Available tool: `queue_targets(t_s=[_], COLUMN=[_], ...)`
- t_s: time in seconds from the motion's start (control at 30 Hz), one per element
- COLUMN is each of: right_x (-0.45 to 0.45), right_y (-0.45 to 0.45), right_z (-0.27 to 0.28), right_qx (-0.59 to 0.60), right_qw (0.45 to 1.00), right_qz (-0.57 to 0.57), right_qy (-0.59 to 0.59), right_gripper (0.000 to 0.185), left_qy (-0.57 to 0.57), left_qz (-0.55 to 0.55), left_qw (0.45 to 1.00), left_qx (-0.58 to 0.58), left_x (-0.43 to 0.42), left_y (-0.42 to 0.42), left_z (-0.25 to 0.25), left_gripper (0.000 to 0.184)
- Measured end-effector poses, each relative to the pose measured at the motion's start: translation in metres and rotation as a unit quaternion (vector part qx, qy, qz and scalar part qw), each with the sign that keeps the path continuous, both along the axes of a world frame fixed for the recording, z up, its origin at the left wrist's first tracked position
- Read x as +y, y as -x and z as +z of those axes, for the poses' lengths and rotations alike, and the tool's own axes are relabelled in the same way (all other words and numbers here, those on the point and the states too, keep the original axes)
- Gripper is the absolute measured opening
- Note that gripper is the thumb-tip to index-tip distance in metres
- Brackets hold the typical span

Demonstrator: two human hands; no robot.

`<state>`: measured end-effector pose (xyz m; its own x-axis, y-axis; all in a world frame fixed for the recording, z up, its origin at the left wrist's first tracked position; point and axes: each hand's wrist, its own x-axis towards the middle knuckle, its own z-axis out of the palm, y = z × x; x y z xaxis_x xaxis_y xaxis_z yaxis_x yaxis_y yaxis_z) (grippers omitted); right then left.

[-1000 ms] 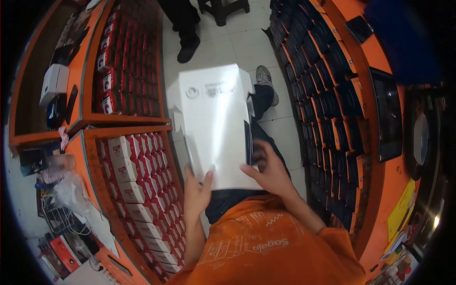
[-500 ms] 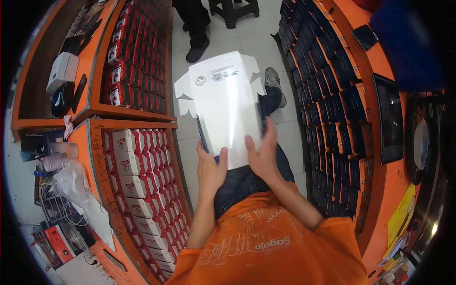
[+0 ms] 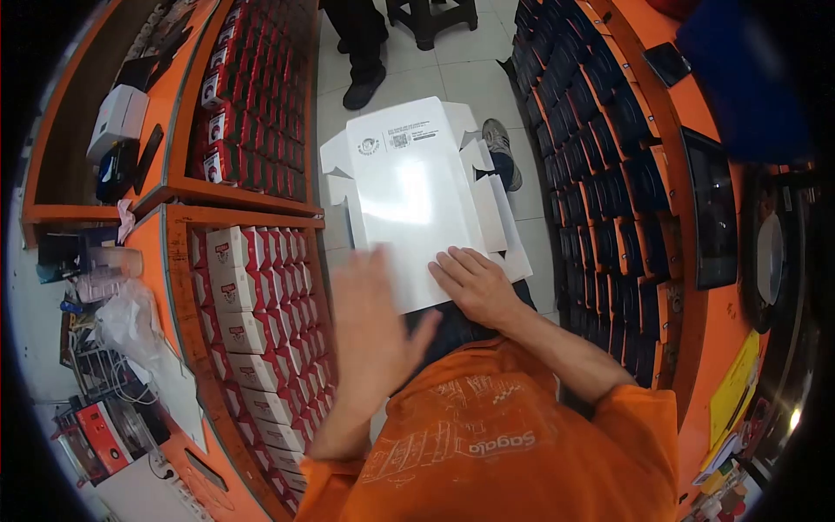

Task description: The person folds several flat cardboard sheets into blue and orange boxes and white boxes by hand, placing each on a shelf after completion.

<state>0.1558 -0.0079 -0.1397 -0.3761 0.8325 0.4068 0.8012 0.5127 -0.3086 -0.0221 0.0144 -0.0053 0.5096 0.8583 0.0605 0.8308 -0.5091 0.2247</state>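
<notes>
A glossy white carton blank (image 3: 409, 196) with cut side flaps lies across my lap, a round logo and a QR-like code printed near its far end. A flap on its right side (image 3: 513, 239) stands out beside my thigh. My right hand (image 3: 474, 283) rests flat on the near right part of the carton, fingers stretched out. Smeared by motion, my left hand (image 3: 374, 322) is at the near left edge with its fingers extended and thumb apart; whether it touches the carton I cannot tell.
Shelves of red-and-white boxes (image 3: 257, 331) line the left, and a rack of dark boxes (image 3: 609, 217) lines the right. Another person's leg (image 3: 361, 52) and a dark stool (image 3: 426, 22) stand ahead. A plastic bag (image 3: 130, 322) sits on the left counter.
Both hands have released their hold on the carton's edges. My right hand has moved onto its surface; my left has lifted and opened. The right side flap has spread outward.
</notes>
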Motion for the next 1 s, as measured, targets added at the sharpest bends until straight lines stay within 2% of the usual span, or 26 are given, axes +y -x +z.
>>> queue_targets(t_s=[0.03, 0.1, 0.13, 0.23, 0.3, 0.33, 0.4, 0.43, 0.47, 0.57, 0.6, 0.63, 0.67, 0.7, 0.73, 0.77, 0.8, 0.83, 0.87, 0.9, 0.97, 1.0], right_x=[-0.001, -0.001, -0.002, -0.013, -0.018, -0.021, -0.029, -0.028, -0.024, -0.003, 0.002, 0.005, 0.004, -0.003, -0.010, -0.013, -0.016, -0.020, -0.024, -0.024, -0.019, -0.014], right_y=[-0.001, 0.000, -0.003, -0.021, -0.043, -0.050, -0.055, -0.057, -0.058, -0.053, -0.052, -0.055, -0.063, -0.074, -0.084, -0.096, -0.102, -0.107, -0.107, -0.104, -0.095, -0.090], right_z=[0.000, 0.000, 0.005, 0.034, 0.044, 0.041, 0.032, 0.030, 0.029, 0.016, 0.012, 0.014, 0.012, 0.007, 0.003, 0.011, 0.015, 0.017, 0.018, 0.016, 0.004, -0.001], right_qx=[-0.004, -0.017, -0.018, -0.052, -0.098, -0.101, 0.018, 0.018, 0.044, 0.069, 0.068, 0.069, 0.067, 0.209, 0.348, 0.375, 0.375, 0.184, -0.021, -0.021, -0.234, -0.234], right_qw=[1.000, 0.995, 0.996, 0.992, 0.962, 0.962, 0.913, 0.912, 0.913, 0.899, 0.883, 0.877, 0.878, 0.858, 0.818, 0.785, 0.784, 0.923, 0.983, 0.983, 0.970, 0.970], right_qz=[0.005, 0.020, 0.021, -0.056, -0.055, -0.052, 0.020, 0.023, -0.006, -0.061, -0.094, -0.081, -0.083, -0.061, -0.037, -0.102, -0.101, -0.126, -0.138, -0.134, -0.058, -0.056], right_qy=[0.001, 0.091, 0.087, 0.096, 0.248, 0.248, 0.407, 0.409, 0.405, 0.429, 0.456, 0.469, 0.466, 0.466, 0.457, 0.483, 0.484, 0.314, 0.120, 0.121, -0.022, -0.024], right_gripper=[0.034, 0.024, 0.024, 0.018, 0.015, 0.015, 0.023, 0.023, 0.029, 0.040, 0.044, 0.035, 0.035, 0.028, 0.022, 0.026, 0.026, 0.034, 0.044, 0.044, 0.053, 0.053], left_qy=[0.001, 0.002, -0.002, 0.009, 0.095, 0.140, 0.188, 0.233, 0.235, 0.268, 0.267, 0.242, 0.216, 0.273, 0.200, 0.125, 0.096, 0.020, -0.054, -0.052, -0.113, -0.115], left_qz=[0.005, -0.103, -0.102, -0.127, -0.158, -0.190, -0.186, -0.181, -0.177, -0.044, -0.044, -0.060, -0.076, -0.047, -0.052, -0.056, -0.072, -0.096, -0.118, -0.113, -0.259, -0.257], left_qw=[1.000, 0.984, 0.984, 0.985, 0.977, 0.966, 0.961, 0.954, 0.954, 0.962, 0.962, 0.968, 0.973, 0.957, 0.968, 0.971, 0.985, 0.995, 0.987, 0.988, 0.947, 0.947], left_qx=[-0.004, 0.143, 0.143, 0.115, 0.110, 0.109, 0.082, 0.054, 0.054, 0.040, 0.039, 0.010, -0.019, -0.088, -0.142, -0.194, -0.122, -0.015, 0.093, 0.093, 0.151, 0.152], left_x=[-0.003, -0.003, -0.005, 0.004, 0.012, 0.014, 0.019, 0.022, 0.029, 0.050, 0.048, 0.048, 0.049, 0.051, 0.054, 0.059, 0.068, 0.069, 0.068, 0.069, 0.075, 0.077], left_y=[-0.005, -0.008, -0.005, 0.013, 0.028, 0.036, 0.042, 0.043, 0.042, 0.029, 0.031, 0.035, 0.041, 0.051, 0.074, 0.096, 0.107, 0.107, 0.108, 0.110, 0.113, 0.111], left_z=[-0.017, -0.067, -0.074, -0.069, -0.062, -0.061, -0.067, -0.073, -0.080, -0.100, -0.099, -0.097, -0.095, -0.079, -0.079, -0.079, -0.061, -0.054, -0.051, -0.059, -0.087, -0.093], left_gripper=[0.070, 0.057, 0.057, 0.037, 0.022, 0.015, 0.014, 0.022, 0.022, 0.049, 0.049, 0.046, 0.043, 0.021, 0.016, 0.026, 0.051, 0.054, 0.057, 0.057, 0.058, 0.058])
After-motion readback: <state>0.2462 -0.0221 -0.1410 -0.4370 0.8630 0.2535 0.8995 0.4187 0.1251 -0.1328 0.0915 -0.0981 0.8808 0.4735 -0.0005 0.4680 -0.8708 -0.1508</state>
